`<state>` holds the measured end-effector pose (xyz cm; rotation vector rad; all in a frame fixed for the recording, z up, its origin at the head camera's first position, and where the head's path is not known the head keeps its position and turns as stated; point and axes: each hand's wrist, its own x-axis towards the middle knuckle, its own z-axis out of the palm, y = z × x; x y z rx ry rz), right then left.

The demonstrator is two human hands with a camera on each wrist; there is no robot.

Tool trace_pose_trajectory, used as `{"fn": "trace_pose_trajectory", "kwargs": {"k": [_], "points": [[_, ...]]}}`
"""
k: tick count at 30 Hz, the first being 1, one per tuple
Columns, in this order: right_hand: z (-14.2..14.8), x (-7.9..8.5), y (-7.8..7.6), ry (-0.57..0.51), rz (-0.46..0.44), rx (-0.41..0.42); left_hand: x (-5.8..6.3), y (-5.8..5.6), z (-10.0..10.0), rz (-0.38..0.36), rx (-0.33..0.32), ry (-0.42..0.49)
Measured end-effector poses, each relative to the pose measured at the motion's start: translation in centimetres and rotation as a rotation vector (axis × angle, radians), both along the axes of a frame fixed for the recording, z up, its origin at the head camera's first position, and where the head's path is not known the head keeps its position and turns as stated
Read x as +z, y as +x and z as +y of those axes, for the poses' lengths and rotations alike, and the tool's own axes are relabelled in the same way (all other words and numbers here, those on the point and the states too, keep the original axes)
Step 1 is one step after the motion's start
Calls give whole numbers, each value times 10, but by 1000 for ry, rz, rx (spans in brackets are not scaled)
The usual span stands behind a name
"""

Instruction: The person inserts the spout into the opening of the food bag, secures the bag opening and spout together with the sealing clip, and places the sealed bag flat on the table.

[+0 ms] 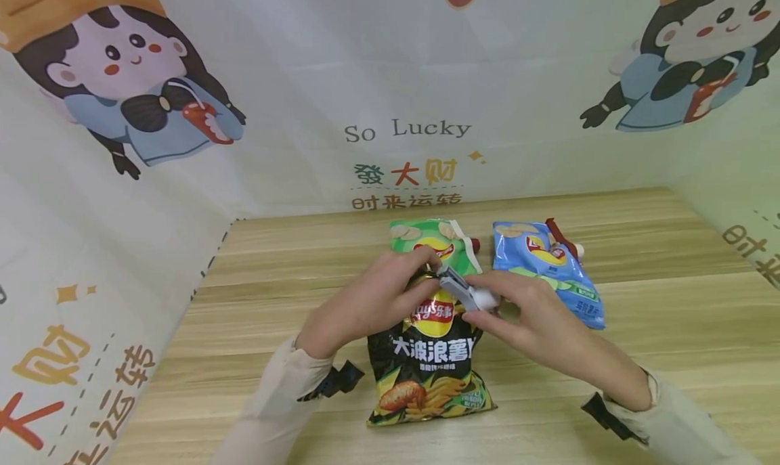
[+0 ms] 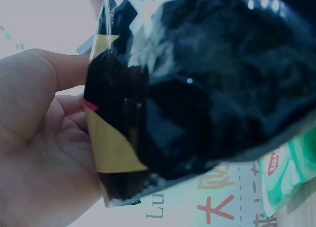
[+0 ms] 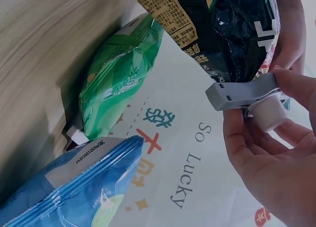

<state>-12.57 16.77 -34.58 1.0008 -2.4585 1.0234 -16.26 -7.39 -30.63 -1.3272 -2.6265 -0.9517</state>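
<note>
In the head view my left hand (image 1: 368,296) grips the top edge of a black Lay's chip bag (image 1: 432,367), held up off the table. My right hand (image 1: 539,316) pinches a grey bag clip with a white spout cap (image 1: 458,288) at the bag's top right corner. The right wrist view shows the grey clip (image 3: 247,92) against the bag's edge, thumb above and fingers below. Whether the bag's edge lies inside the clip cannot be told. The left wrist view has the black bag (image 2: 197,98) filling most of it, the left fingers on its edge.
Behind the black bag lies a green chip bag (image 1: 402,233) with a white clip (image 1: 466,247) along its right edge. To its right is a blue chip bag (image 1: 518,252), a dark red clip (image 1: 562,237) across its corner. A printed cloth (image 1: 414,65) hangs behind the wooden table (image 1: 268,282).
</note>
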Motion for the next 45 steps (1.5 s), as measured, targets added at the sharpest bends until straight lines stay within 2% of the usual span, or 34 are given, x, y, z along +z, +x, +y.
{"fn": "trace_pose_trajectory", "kwargs": {"k": [5, 12, 18, 23, 30, 33, 40, 45], "points": [[0, 0, 1, 10, -3, -8, -4, -1, 4, -8, 14, 5], [-1, -1, 0, -13, 15, 8, -9, 0, 9, -7, -47, 25], [0, -1, -1, -13, 37, 10, -9, -1, 10, -21, -60, 62], [7, 6, -2, 63, -61, 1, -8, -3, 8, 0, -70, 73], [13, 12, -4, 161, -214, 47, -6, -3, 6, 34, -67, 58], [15, 13, -6, 173, -242, 67, -5, -2, 5, 45, -67, 54], [13, 10, -4, 130, -206, 62, -3, 1, 6, 88, -78, 36], [8, 5, -3, 70, -116, 90, -2, 3, 7, 95, -71, 20]]}}
